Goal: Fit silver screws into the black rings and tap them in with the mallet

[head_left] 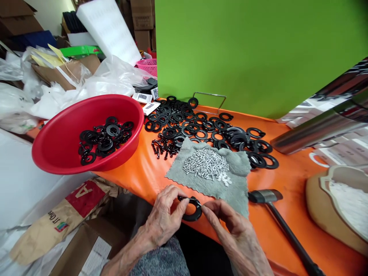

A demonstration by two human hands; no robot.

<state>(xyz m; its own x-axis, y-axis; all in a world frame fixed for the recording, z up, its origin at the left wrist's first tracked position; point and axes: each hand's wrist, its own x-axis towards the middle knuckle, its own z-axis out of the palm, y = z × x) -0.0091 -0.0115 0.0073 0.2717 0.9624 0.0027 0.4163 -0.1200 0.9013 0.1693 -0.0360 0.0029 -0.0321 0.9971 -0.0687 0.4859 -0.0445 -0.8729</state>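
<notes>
Near the table's front edge, my left hand is closed on a black ring, gripping its left side between thumb and fingers. My right hand pinches a small silver pin at the ring's right side; most of the pin is hidden by the fingertips. Just beyond lies a grey cloth bearing a heap of silver pins and some small white pieces. Behind it spreads a pile of black rings, with short black rods at its left.
A red basin with black parts stands at the left. To the right lie a hammer and a tan container of white material. A metal cylinder leans in from the right, and a green panel rises behind the orange table.
</notes>
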